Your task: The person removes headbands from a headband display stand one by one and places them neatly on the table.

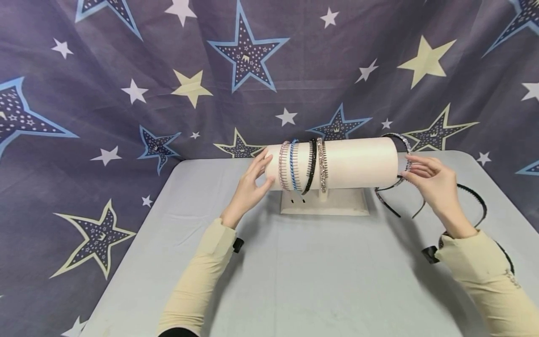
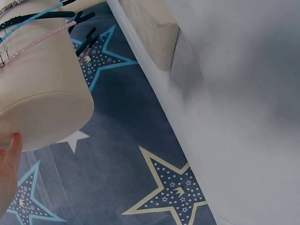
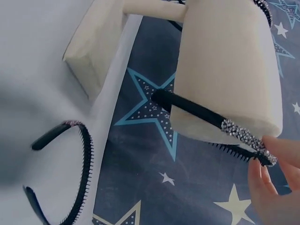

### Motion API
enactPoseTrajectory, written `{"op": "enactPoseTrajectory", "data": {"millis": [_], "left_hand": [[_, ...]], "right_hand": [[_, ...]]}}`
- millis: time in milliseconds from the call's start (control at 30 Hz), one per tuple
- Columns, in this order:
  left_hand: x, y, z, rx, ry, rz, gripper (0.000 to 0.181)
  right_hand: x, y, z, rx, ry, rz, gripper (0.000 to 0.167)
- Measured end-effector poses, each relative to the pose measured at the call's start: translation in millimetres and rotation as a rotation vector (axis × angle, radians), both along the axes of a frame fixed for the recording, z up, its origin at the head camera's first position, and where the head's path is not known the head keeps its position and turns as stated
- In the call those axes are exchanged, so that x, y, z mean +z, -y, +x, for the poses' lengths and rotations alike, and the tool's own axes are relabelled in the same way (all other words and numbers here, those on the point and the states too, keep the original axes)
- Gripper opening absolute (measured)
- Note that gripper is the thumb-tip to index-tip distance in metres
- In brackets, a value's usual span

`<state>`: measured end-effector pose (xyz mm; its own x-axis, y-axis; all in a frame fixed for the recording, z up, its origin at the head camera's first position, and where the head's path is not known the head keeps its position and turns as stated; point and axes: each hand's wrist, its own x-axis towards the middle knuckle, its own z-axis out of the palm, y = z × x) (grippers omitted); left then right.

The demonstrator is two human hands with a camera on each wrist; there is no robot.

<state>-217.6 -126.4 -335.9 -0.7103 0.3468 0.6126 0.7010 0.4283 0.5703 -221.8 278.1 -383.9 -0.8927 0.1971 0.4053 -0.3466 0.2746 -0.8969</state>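
A cream cylinder [image 1: 362, 163] on a stand carries several headbands, among them a pink one [image 1: 284, 166], a blue one [image 1: 294, 166], a black one [image 1: 312, 164] and a glittery one [image 1: 322, 166]. My left hand [image 1: 248, 187] touches the cylinder's left end with fingers spread; part of it shows in the left wrist view [image 2: 9, 176]. At the right end, my right hand [image 1: 438, 187] pinches a black headband with sparkling stones [image 3: 243, 136] between thumb and fingers. That headband's arms lie around the cylinder's end edge in the right wrist view.
The stand's base [image 1: 324, 206] rests on the grey-covered table [image 1: 316, 271]. More black headbands lie on the right, one [image 1: 482, 201] beside my right forearm, another [image 3: 86, 164] below the cylinder's right end. A star-patterned cloth [image 1: 252, 112] hangs behind.
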Motion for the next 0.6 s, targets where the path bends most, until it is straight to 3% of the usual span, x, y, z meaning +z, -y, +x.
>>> {"op": "enactPoseTrajectory", "data": {"millis": [100, 233, 300, 467, 533, 600], "left_hand": [[-0.2, -0.1, -0.1, -0.005, -0.001, 0.001, 0.046], [-0.3, 0.2, 0.0, -0.006, 0.001, 0.004, 0.046], [-0.3, 0.3, 0.1, -0.006, 0.002, 0.004, 0.046], [-0.2, 0.3, 0.3, -0.004, -0.001, 0.001, 0.046], [0.0, 0.3, 0.5, -0.003, 0.000, 0.002, 0.046], [0.2, 0.4, 0.7, 0.000, 0.002, 0.002, 0.046]], "right_hand": [[-14.5, -12.6, -11.2, -0.058, -0.003, 0.054, 0.041], [-9.5, -16.7, -6.7, -0.042, 0.029, 0.017, 0.042], [-23.6, -30.5, -15.2, -0.059, 0.056, 0.039, 0.043], [-85.5, -83.2, -52.7, -0.086, 0.053, 0.116, 0.047], [-91.8, -93.2, -55.1, -0.083, 0.076, 0.140, 0.048], [-85.5, -93.4, -48.2, -0.083, 0.117, 0.128, 0.048]]}}
